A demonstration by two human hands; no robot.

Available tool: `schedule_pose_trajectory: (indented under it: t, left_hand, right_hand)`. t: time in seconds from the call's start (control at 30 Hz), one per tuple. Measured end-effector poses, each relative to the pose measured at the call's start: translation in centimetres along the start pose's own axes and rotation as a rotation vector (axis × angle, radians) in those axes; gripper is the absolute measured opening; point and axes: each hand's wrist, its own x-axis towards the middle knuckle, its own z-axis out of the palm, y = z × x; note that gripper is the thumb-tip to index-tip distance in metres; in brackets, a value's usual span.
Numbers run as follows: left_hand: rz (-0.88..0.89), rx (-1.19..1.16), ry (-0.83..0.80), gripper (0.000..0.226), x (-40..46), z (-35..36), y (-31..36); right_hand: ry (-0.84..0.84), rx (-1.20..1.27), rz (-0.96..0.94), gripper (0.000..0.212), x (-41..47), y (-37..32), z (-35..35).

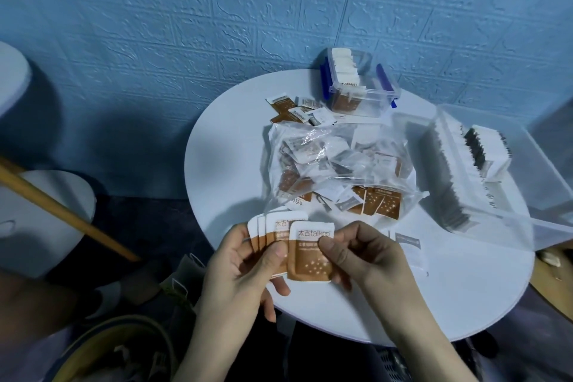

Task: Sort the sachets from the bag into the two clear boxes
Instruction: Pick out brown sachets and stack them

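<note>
While both hands are working at the near edge of the round white table (pixel 235 139), the left hand (pixel 245 270) is holding a small fan of brown and white sachets (pixel 273 231), with its thumb pressing on them. The right hand (pixel 359 254) is pinching one more sachet (pixel 310 257) at the front of the fan. Just behind them, a clear bag (pixel 338 164) is lying open on the table, full of sachets. A few loose sachets (pixel 297 108) are sitting behind the bag. Farther back, a small clear box (pixel 359 84) with blue clips is holding a row of sachets. On the right, a big clear box (pixel 483 170) is holding long rows too
</note>
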Motion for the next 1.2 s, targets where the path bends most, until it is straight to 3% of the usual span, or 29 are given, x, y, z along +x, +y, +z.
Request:
schedule_pose_trajectory:
  t: [0.17, 0.3, 0.33, 0.47, 0.57, 0.67, 0.83, 1.2]
  left_hand:
    - [0.041, 0.006, -0.041, 0.033, 0.4, 0.2, -0.3]
    - [0.059, -0.032, -0.011, 0.027, 1.3, 0.3, -0.1]
    - [0.073, -0.033, 0.008, 0.026, 1.7, 0.2, 0.0]
    - [0.135, -0.004, 0.129, 0.022, 3.8, -0.1, -0.2]
    - [0.146, 0.018, 0.190, 0.022, 4.6, 0.0, -0.6]
    - [0.157, 0.068, 0.217, 0.021, 4.5, 0.2, -1.0]
    - [0.142, 0.129, 0.236, 0.022, 4.5, 0.2, -1.2]
    - [0.140, 0.148, 0.237, 0.022, 4.5, 0.1, -1.0]
  right_hand:
    - [0.016, 0.001, -0.013, 0.021, 0.2, 0.3, 0.7]
    - [-0.021, -0.037, -0.046, 0.022, 0.9, 0.2, 0.7]
    - [-0.013, -0.145, -0.082, 0.023, 1.3, 0.4, 0.5]
    - [-0.020, -0.957, -0.422, 0.039, 3.1, 0.7, 0.0]
    - [-0.088, -1.099, -0.516, 0.030, 4.3, -0.1, 1.2]
    - [-0.133, -1.287, -0.495, 0.031, 6.0, 0.3, 2.0]
    - [-0.090, -1.396, -0.575, 0.023, 6.3, 0.9, 2.2]
    - [-0.071, -1.348, -0.443, 0.032, 0.4, 0.7, 0.7]
